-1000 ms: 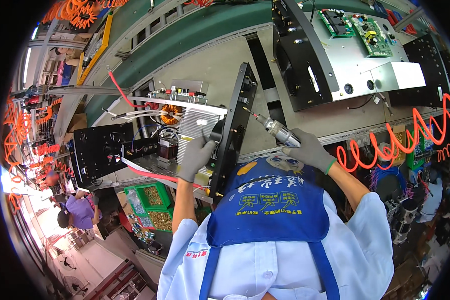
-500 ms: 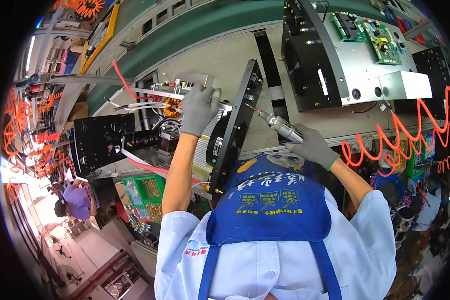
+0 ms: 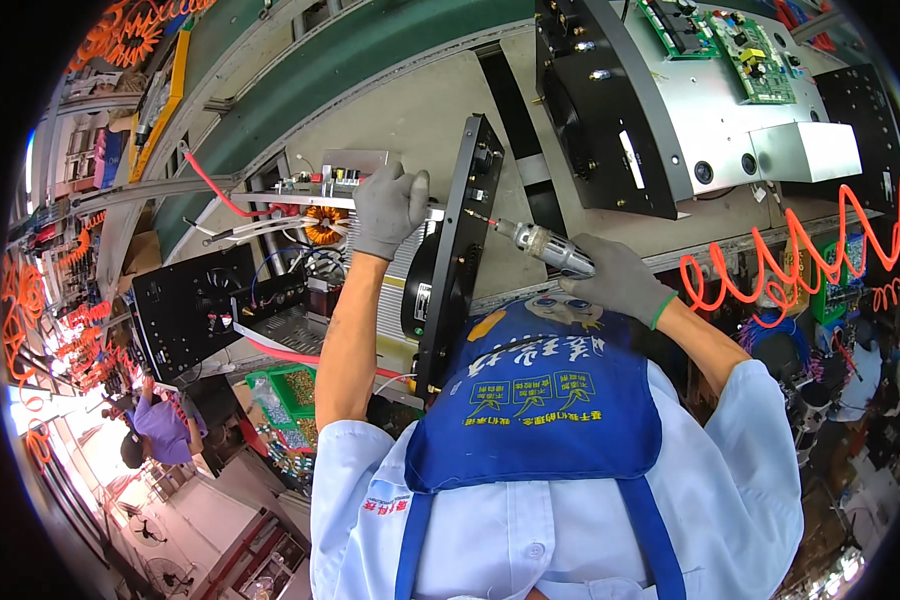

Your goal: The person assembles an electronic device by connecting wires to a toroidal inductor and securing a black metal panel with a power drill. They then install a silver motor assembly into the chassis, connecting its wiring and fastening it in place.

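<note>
My right hand [image 3: 620, 282], in a grey glove, is closed around a silver power screwdriver [image 3: 550, 249]. The driver's thin bit meets, or nearly meets, the face of an upright black metal panel [image 3: 457, 240]. On the panel's other side, my left hand [image 3: 388, 212], also gloved, is curled at the top of an electronic unit with a silver finned heat sink [image 3: 395, 290]. What its fingers grip is hidden. A circuit board [image 3: 315, 187] and a copper-wound coil [image 3: 325, 225] sit beside that hand, with white and red wires trailing left.
A second unit with a black front panel [image 3: 610, 120] and green circuit boards [image 3: 752, 70] stands at right. A coiled orange air hose [image 3: 770, 270] hangs near my right arm. Green parts bins [image 3: 288, 395] are at lower left; a person in purple [image 3: 170, 425] is beyond.
The view has shifted, moving the bench things left in the picture. My right hand has risen slightly, and the screwdriver lies flatter, its bit still at the panel. My left hand keeps its place.
</note>
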